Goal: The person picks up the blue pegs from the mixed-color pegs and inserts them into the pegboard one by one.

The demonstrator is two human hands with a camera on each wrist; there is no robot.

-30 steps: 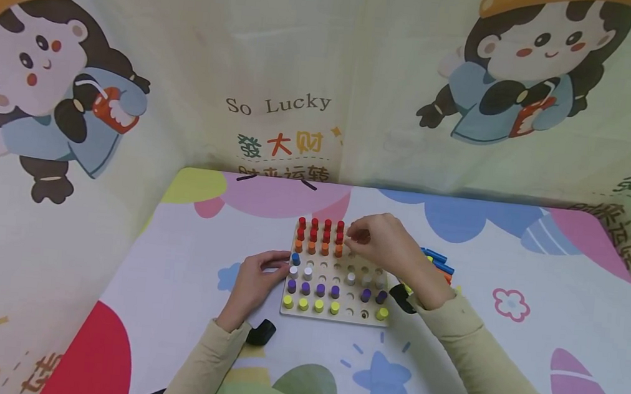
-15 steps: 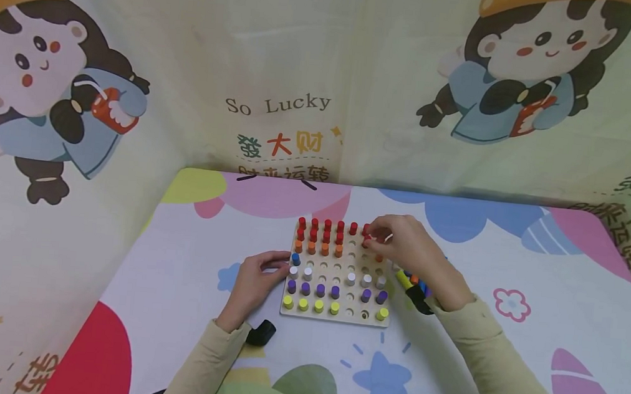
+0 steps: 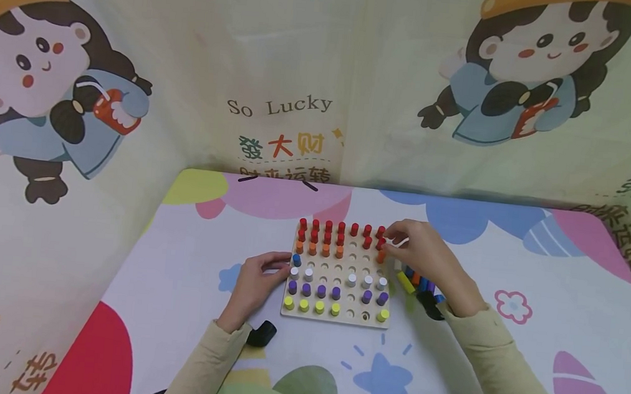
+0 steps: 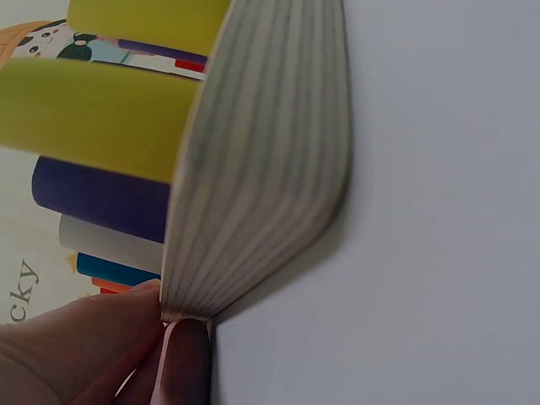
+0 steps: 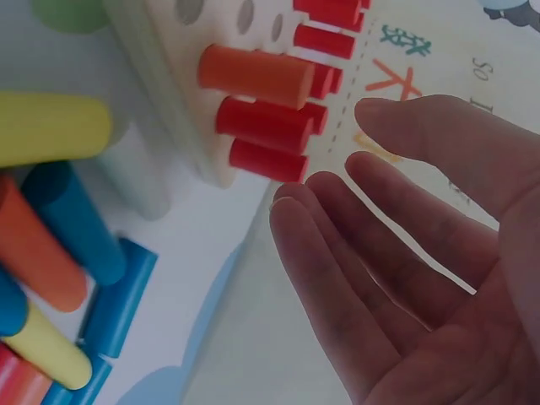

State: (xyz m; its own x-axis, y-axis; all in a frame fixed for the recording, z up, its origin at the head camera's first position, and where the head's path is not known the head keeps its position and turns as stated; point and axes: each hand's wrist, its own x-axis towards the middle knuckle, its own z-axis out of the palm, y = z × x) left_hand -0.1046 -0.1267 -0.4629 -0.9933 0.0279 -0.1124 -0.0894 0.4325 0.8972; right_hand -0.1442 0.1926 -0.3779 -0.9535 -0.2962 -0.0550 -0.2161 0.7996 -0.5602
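Note:
A wooden pegboard lies on the table, with red pegs in its two far rows. Nearer come orange pegs, one blue peg, white pegs, purple pegs and yellow pegs. My left hand pinches the board's left edge; the left wrist view shows the fingers at the layered rim. By the far right corner is my right hand. Its thumb and fingers are spread apart with nothing between them, close to the end red pegs.
Loose pegs lie in a pile right of the board, including a yellow peg and a blue peg. The right hand partly covers the pile in the head view. A printed cloth wall stands behind the table.
My right hand has moved rightward along the far rows to the corner, and more red pegs show behind it. The left hand keeps its place on the board.

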